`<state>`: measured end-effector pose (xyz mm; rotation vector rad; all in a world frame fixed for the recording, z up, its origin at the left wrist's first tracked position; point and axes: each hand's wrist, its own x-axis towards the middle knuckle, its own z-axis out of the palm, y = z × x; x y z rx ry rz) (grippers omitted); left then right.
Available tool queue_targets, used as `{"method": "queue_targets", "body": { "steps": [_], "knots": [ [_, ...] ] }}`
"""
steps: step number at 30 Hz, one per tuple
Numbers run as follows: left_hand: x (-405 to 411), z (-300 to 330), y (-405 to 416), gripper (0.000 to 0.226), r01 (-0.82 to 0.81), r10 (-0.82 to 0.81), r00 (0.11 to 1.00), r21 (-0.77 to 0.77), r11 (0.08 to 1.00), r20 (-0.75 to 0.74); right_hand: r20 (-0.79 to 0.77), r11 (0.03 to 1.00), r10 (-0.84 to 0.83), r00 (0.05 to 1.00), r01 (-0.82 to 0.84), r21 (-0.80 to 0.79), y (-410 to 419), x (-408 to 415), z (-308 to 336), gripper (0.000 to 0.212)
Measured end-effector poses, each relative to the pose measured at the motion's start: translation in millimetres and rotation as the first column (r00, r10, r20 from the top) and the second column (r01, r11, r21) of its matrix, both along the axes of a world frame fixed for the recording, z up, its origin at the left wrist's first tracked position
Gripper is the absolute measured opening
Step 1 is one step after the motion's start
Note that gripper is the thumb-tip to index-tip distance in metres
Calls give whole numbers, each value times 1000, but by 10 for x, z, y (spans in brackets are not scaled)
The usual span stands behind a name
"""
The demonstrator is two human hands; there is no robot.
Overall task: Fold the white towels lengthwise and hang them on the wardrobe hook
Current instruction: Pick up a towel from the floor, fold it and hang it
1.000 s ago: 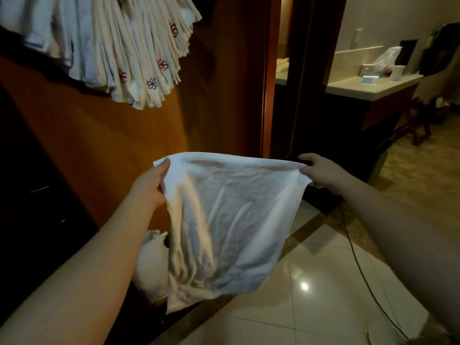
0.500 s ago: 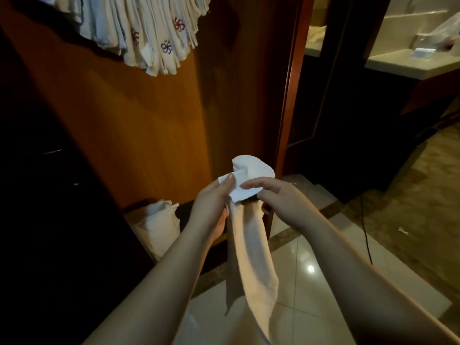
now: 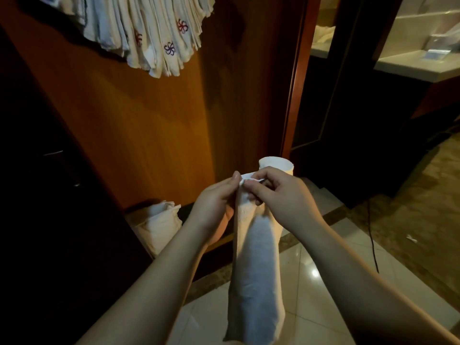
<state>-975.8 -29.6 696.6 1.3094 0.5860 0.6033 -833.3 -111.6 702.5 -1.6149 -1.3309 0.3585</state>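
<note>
A white towel (image 3: 256,270) hangs folded in half lengthwise in front of me, its top edge looping up behind my fingers. My left hand (image 3: 216,207) and my right hand (image 3: 276,195) meet at its upper corners, and both pinch the cloth. Several folded white towels (image 3: 149,28) with small embroidered flowers hang in a bunch at the top left, against the wooden wardrobe panel (image 3: 154,125). The hook itself is hidden behind them.
A pile of white towels (image 3: 156,225) sits low at the foot of the wardrobe. A dark doorway (image 3: 348,108) opens to the right, with a pale counter (image 3: 418,66) beyond. A black cable (image 3: 372,235) trails over the glossy tiled floor (image 3: 323,282).
A second ago my hands held the towel spread wide. They came together, folding it in half, and now pinch the joined corners while the towel hangs narrow.
</note>
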Motion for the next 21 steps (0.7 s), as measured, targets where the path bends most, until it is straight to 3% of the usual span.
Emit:
{"method": "queue_targets", "body": {
  "steps": [4, 11, 15, 18, 21],
  "knots": [
    [-25, 84, -25, 34, 50, -51, 999, 47, 998, 18, -48, 1000, -3, 999, 4, 21, 25, -16, 43, 8],
    [-69, 99, 83, 28, 98, -30, 979, 336, 937, -203, 26, 998, -44, 999, 45, -44, 122, 6, 87, 23],
    [-182, 59, 240, 21, 41, 28, 971, 282, 959, -237, 278, 961, 34, 960, 45, -274, 266, 298, 6, 35],
    [-347, 56, 368, 22, -23, 76, 973, 240, 970, -216, 464, 843, 194, 865, 95, -530, 376, 649, -166, 26],
    [-540, 42, 450, 18, -80, 127, 972, 230, 970, -197, 518, 797, 215, 828, 158, -583, 444, 890, -349, 48]
  ]
}}
